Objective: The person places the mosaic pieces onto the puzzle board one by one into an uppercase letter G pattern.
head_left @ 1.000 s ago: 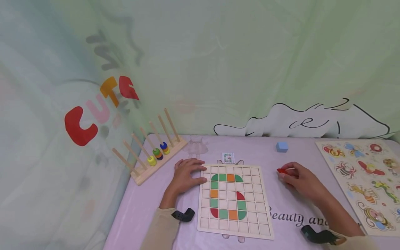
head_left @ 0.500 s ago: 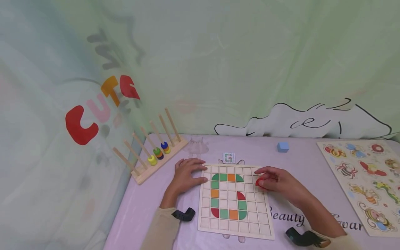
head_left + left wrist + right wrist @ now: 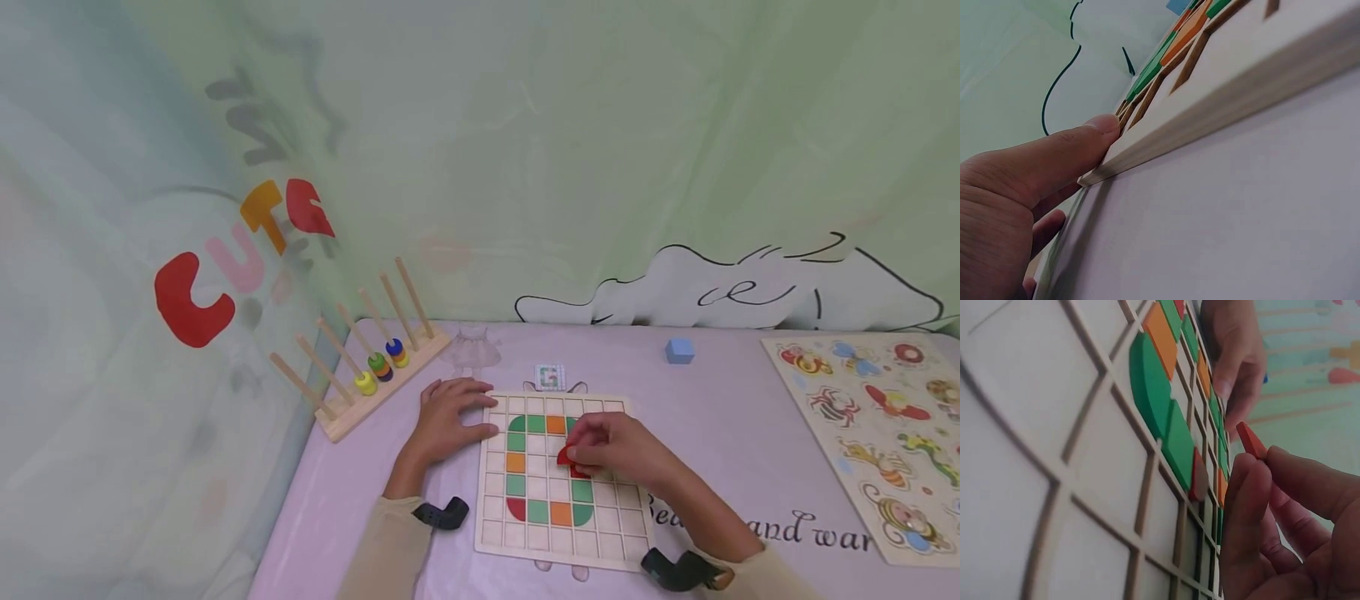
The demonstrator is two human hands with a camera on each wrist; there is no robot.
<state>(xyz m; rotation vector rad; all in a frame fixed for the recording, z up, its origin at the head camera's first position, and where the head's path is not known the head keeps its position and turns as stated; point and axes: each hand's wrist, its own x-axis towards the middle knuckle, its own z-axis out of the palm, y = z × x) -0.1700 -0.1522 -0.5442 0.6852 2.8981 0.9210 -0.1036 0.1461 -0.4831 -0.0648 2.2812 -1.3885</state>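
Observation:
Between thumb and fingertips, my right hand (image 3: pixel 618 450) pinches a red quarter-round tile (image 3: pixel 564 457), which the right wrist view shows tilted above the wooden grid board (image 3: pixel 517 537). Set in the board's squares is a ring of green, orange and red tiles, among them a green square (image 3: pixel 1175 447) and another red quarter-round tile (image 3: pixel 1197 477). My left hand (image 3: pixel 452 421) rests at the board's upper left edge, its thumb (image 3: pixel 1100 125) and finger touching the frame. In the head view my right hand covers part of the ring's right side.
Beyond the board lies a small pattern card (image 3: pixel 550 377). A wooden peg stand (image 3: pixel 397 392) with several coloured rings is at the left. At the back right sits a blue block (image 3: pixel 680 351), and an insect puzzle board (image 3: pixel 847 425) lies at the right edge.
My right hand has moved left from the bare cloth to over the board, carrying the red tile. The left hand has stayed at the board's edge.

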